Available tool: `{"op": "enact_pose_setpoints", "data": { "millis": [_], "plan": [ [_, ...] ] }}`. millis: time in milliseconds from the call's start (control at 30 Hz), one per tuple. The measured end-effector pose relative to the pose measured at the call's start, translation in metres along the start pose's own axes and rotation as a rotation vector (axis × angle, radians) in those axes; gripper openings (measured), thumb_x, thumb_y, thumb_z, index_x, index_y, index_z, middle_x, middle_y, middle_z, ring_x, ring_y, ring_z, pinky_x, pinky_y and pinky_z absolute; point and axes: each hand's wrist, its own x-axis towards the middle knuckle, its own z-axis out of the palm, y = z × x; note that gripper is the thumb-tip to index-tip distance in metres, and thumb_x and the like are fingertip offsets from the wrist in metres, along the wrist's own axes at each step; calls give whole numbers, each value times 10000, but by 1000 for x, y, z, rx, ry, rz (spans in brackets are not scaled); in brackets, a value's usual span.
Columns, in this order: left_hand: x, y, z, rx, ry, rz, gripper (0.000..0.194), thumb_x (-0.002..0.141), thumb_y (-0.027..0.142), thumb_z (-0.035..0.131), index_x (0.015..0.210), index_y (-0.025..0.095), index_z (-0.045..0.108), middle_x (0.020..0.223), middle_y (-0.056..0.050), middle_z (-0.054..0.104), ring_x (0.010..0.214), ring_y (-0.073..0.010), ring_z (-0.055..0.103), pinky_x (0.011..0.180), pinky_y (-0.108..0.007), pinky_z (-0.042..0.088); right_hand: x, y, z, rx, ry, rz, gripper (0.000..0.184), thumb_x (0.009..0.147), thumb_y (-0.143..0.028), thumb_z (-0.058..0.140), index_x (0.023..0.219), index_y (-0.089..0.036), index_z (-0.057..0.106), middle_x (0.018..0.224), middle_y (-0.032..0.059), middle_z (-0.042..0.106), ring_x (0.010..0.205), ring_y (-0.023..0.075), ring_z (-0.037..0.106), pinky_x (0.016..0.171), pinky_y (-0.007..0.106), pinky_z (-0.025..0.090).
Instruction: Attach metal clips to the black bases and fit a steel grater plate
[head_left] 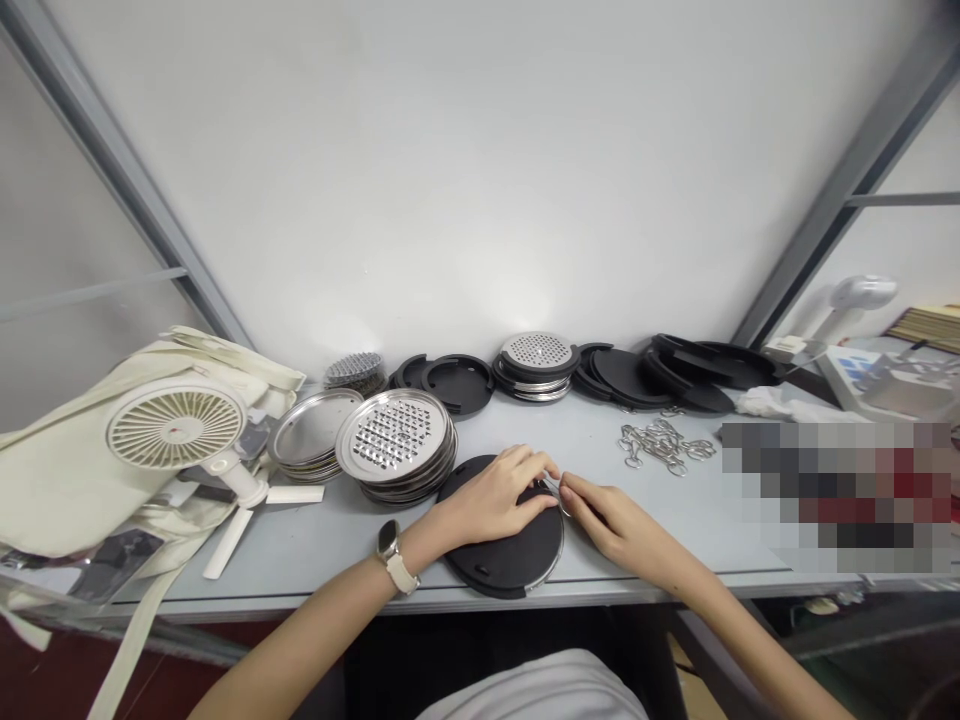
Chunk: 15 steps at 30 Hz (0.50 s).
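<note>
A black round disc [517,560] with a thin silvery rim lies flat near the table's front edge. My left hand [504,500] rests over its upper part, thumb and fingers closed in around the disc's right side by a small slot. At that same edge, my right hand [606,515] pinches a small metal wire loop [565,506]. Fingertips partly hide where loop and disc meet, so I cannot tell whether the loop passes through. Similar wire loops [664,445] lie in a loose pile farther right.
Left of the disc stand stacked metal grater plates [397,440] and plain metal plates [311,430]. Along the wall sit black round holders [459,385] and a perforated disc stack [537,360]. A white fan [178,428] and cream bag [67,480] occupy the left end.
</note>
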Motion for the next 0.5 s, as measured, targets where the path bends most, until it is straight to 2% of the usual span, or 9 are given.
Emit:
{"op": "enact_pose_setpoints", "data": {
  "millis": [167,500],
  "plan": [
    [0,1,-1,-18,3,0,126,881,206,549,1003,204,516,1002,-48,544,1009,-197,525,913,-336,435,0,0,1,-20,15,-2,291,993,-340,278,791,-225,453,619,-42,475,546,137,453,574,243,366],
    [0,-3,3,-5,28,-4,178,874,242,568,1029,204,491,1010,-47,518,1000,-193,521,912,-332,439,1,1,1,-10,18,2,281,990,-344,280,774,-232,419,618,-44,467,546,140,470,567,237,378]
  ]
}}
